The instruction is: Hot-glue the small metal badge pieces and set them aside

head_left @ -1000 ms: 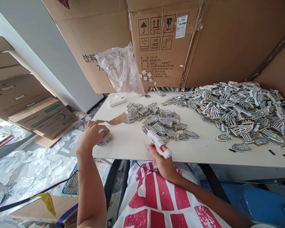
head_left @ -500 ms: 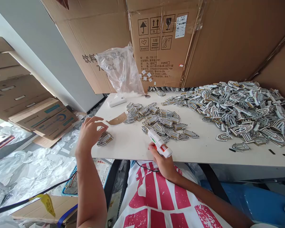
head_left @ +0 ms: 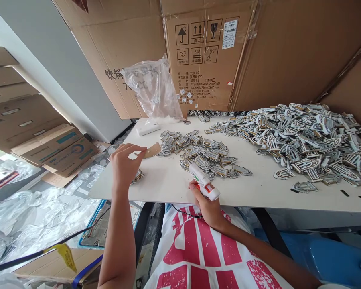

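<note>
My left hand (head_left: 124, 164) is at the left of the table, thumb and forefinger pinched at the near left end of a piece of brown cardboard (head_left: 153, 150). Below that hand, and partly hidden by it, lies a small stack of grey-white arch-shaped pieces (head_left: 137, 176). In my right hand (head_left: 206, 204) is a white hot glue gun (head_left: 203, 181), held near the table's front edge with its nozzle pointing up and left. Just beyond the nozzle is a loose heap of the same arch-shaped pieces (head_left: 203, 154) with gold-coloured strips.
A far larger pile of these pieces (head_left: 307, 140) covers the right of the white table (head_left: 168, 186). Tall cardboard boxes (head_left: 204, 92) wall the back, with a clear plastic bag (head_left: 156, 88) against them. A white case (head_left: 148, 129) lies at back left. Plastic wrapping (head_left: 48, 216) covers the floor.
My left hand has moved right, from above the small stack to the brown cardboard, and its fingers have come together. The right hand and glue gun have barely moved.
</note>
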### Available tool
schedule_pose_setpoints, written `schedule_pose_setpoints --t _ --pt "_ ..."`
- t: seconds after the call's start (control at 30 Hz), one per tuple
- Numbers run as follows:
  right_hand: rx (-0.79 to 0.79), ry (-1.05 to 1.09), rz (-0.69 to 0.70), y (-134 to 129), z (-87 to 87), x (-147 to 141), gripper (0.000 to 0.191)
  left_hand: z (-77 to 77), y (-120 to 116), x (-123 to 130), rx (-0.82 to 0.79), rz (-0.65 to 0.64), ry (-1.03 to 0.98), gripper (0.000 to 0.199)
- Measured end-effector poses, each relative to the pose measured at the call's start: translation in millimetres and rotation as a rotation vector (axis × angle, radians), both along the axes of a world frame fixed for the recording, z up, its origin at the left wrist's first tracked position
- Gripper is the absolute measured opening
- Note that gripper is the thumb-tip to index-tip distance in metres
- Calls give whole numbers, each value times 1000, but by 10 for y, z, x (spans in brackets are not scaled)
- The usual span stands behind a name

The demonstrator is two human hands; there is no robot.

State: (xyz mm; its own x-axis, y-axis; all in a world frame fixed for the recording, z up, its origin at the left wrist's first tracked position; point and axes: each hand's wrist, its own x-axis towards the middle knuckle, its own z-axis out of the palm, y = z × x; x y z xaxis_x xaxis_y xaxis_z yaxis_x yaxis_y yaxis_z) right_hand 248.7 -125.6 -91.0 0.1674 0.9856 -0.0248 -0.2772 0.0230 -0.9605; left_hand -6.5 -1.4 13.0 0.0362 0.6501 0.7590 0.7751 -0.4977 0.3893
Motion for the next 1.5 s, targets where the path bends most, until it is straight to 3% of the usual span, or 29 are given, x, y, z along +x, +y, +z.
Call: schedule_pose_setpoints --t 0.3,0.43,0.57,0.73,1.0,1.2,1.37,1.5 --pt "26 -4 -63 -18 179 6 43 -187 11 501 -175 -200 102 10" --pt "32 -14 -70 -19 170 -3 44 -330 -16 807 -274 -327 162 26" --pt "29 -29 -66 -20 137 2 45 -489 -15 1000 -343 -484 281 19" --pt "27 -47 -57 -14 141 27 47 -565 27 983 -374 -532 383 13" --pt "32 -68 -48 -33 188 31 45 -448 38 836 -457 -522 364 8" --pt "27 -64 -56 -30 181 16 45 -448 48 778 -459 -514 352 3" --pt "35 -45 -50 -30 168 17 43 -443 43 754 -538 -488 274 24" --pt "10 -21 -56 -28 167 14 47 -402 37 756 -559 -457 120 29"
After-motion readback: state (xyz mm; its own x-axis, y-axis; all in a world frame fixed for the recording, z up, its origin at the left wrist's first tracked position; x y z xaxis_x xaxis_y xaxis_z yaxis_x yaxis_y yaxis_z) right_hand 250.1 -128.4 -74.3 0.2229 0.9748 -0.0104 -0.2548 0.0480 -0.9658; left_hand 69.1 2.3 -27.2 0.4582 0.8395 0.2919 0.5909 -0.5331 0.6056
